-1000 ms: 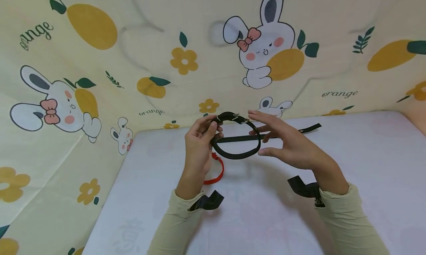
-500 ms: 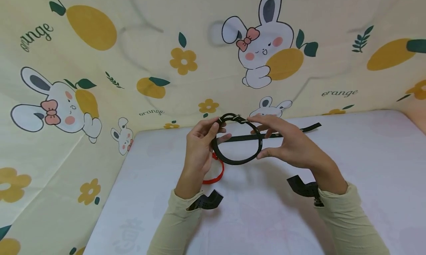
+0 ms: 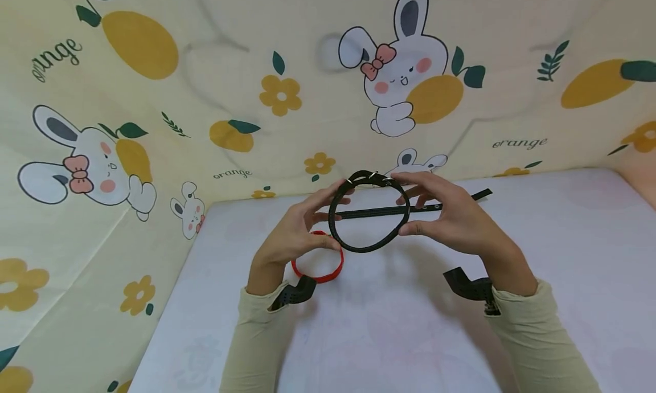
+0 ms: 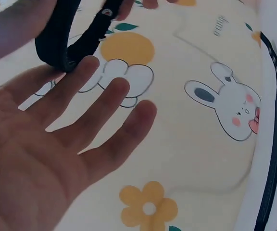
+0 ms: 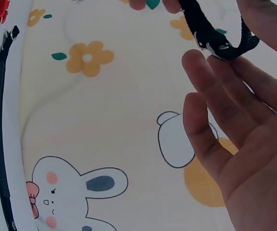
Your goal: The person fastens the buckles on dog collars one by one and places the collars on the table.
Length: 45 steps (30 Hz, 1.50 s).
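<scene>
A black buckled collar (image 3: 370, 248) hangs as a round loop above the table in the head view, its metal-trimmed buckle part at the top. My left hand (image 3: 294, 233) holds its left side, thumb at the lower edge and index finger near the top. My right hand (image 3: 451, 219) holds the opposite side, with the thumb low and the fingertips by the buckle. In both wrist views the collar lies between thumb and fingers, and the other fingers extend fairly straight. Below my left hand, a red collar (image 3: 328, 278) lies as a loop on the table.
A long black strap (image 3: 374, 212) with metal fittings lies straight across the back of the white table (image 3: 389, 336), seen partly through the loop. Behind the table rises a cream cloth (image 3: 287, 28) printed with rabbits and oranges. Black bands circle both wrists.
My left hand has shifted left and its thumb has moved from the collar's upper side down to its lower left. The right hand has come onto the collar. More of the red collar shows.
</scene>
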Each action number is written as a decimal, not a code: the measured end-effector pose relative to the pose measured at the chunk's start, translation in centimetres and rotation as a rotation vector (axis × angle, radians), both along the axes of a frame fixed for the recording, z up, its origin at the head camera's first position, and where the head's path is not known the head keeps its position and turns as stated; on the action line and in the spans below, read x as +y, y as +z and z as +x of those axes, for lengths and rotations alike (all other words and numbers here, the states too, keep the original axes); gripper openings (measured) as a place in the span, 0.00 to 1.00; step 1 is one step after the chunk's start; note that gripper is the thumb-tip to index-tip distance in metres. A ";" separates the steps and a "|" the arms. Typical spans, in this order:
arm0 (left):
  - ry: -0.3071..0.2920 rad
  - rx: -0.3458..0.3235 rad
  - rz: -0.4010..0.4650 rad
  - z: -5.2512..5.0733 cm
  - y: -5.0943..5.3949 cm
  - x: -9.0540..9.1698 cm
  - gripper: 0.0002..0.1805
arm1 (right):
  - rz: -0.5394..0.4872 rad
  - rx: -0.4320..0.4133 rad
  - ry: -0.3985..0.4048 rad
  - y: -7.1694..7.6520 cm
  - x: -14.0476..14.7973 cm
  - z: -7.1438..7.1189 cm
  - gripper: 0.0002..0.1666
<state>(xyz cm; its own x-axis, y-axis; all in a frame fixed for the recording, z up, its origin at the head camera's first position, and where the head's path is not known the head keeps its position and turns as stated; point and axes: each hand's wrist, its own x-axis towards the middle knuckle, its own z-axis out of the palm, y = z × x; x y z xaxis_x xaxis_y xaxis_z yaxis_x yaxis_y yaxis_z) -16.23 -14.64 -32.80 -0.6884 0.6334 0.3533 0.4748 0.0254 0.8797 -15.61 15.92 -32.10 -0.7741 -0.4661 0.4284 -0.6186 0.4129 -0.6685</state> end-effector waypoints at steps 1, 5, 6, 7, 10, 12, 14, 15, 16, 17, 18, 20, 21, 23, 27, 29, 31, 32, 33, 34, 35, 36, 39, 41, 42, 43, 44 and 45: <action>0.026 0.009 -0.012 0.0 -0.2 0.0 0.53 | 0.005 -0.017 -0.005 -0.1 0.0 0.0 0.54; 0.145 0.037 -0.076 -0.1 -1.0 -0.1 0.53 | 0.032 -0.093 0.001 -0.9 -0.1 -0.2 0.51; 0.172 0.049 -0.097 -0.1 -1.2 -0.1 0.54 | 0.046 -0.104 0.007 -1.2 -0.1 -0.3 0.51; 0.192 0.061 -0.115 -0.3 -1.4 -0.1 0.54 | 0.061 -0.112 0.014 -1.4 -0.2 -0.4 0.50; 0.224 0.089 -0.176 -0.9 -1.9 -0.2 0.54 | 0.109 -0.122 0.020 -1.8 -0.1 -0.8 0.48; 0.240 0.098 -0.235 -1.5 -2.2 -0.1 0.54 | 0.135 -0.136 0.019 -2.1 0.0 -1.2 0.48; 0.264 0.105 -0.319 -2.0 -2.7 0.1 0.52 | 0.162 -0.156 0.023 -2.5 0.1 -1.7 0.48; 0.273 0.110 -0.367 -2.3 -3.0 0.2 0.52 | 0.180 -0.170 0.024 -2.8 0.1 -2.0 0.48; 0.281 0.114 -0.416 -2.6 -3.3 0.3 0.51 | 0.197 -0.189 0.027 -3.2 0.1 -2.3 0.48; 0.287 0.123 -0.468 -2.8 -3.6 0.4 0.51 | 0.217 -0.206 0.026 -3.6 0.1 -2.6 0.48; 0.293 0.129 -0.516 -3.0 -3.9 0.6 0.51 | 0.238 -0.224 0.023 -4.1 0.1 -2.9 0.48; 0.294 0.147 -0.597 -3.4 -4.6 0.9 0.51 | 0.275 -0.258 0.014 -5.1 0.1 -3.3 0.47; 0.293 0.157 -0.632 -3.6 -4.9 1.1 0.51 | 0.290 -0.277 0.007 -5.6 0.0 -3.4 0.47; 0.294 0.176 -0.693 -3.8 -5.5 1.3 0.51 | 0.304 -0.304 -0.001 -6.5 -0.1 -3.7 0.46; 0.278 0.183 -0.803 -4.2 -6.5 1.9 0.50 | 0.330 -0.340 -0.002 -8.2 -0.4 -4.1 0.45; 0.256 0.166 -0.882 -4.3 -7.0 2.2 0.49 | 0.355 -0.345 0.009 -9.0 -0.6 -4.3 0.45; 0.231 0.150 -0.977 -4.4 -7.5 2.6 0.49 | 0.387 -0.350 0.016 -9.8 -0.8 -4.4 0.44; 0.224 0.139 -1.021 -4.4 -7.7 2.8 0.48 | 0.400 -0.349 0.018 -10.0 -0.9 -4.5 0.43; 0.220 0.130 -1.050 -4.4 -7.9 2.9 0.48 | 0.412 -0.346 0.018 -10.3 -1.0 -4.5 0.43; 0.220 0.127 -1.075 -4.3 -8.1 3.1 0.47 | 0.422 -0.345 0.018 -10.5 -1.1 -4.5 0.42; 0.223 0.120 -1.091 -4.2 -8.1 3.2 0.47 | 0.428 -0.345 0.014 -10.6 -1.1 -4.4 0.42; 0.227 0.112 -1.096 -4.2 -8.2 3.3 0.47 | 0.433 -0.346 0.008 -10.7 -1.1 -4.4 0.42; 0.253 0.088 -1.096 -3.9 -8.1 3.6 0.47 | 0.429 -0.340 0.001 -10.8 -1.1 -4.2 0.41; 0.257 0.074 -1.097 -3.8 -8.0 3.7 0.47 | 0.424 -0.339 0.012 -10.8 -1.0 -4.1 0.41; 0.256 0.064 -1.098 -3.7 -7.9 3.6 0.47 | 0.422 -0.340 0.027 -10.8 -0.9 -4.0 0.43; 0.251 0.062 -1.099 -3.6 -7.9 3.5 0.48 | 0.419 -0.346 0.042 -10.7 -0.7 -4.0 0.44; 0.246 0.056 -1.091 -3.6 -7.8 3.3 0.49 | 0.415 -0.357 0.058 -10.7 -0.3 -4.0 0.47; 0.247 0.051 -1.073 -3.6 -7.6 3.0 0.49 | 0.394 -0.380 0.067 -10.6 0.1 -4.1 0.49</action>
